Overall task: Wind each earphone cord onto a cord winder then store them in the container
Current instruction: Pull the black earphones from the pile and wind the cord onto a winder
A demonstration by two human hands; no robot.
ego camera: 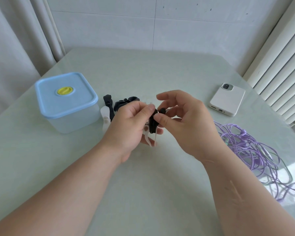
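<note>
Fingers of our left hand grip a white cord winder wound with black earphone cord above the desk; our right hand pinches its earbud. The lidded container sits left, purple earphones right.

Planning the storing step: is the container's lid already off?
No, the blue lid sits closed on top of the clear container.

On the table, container lies left, spare winders beside it, phone behind loose cords right.
</note>
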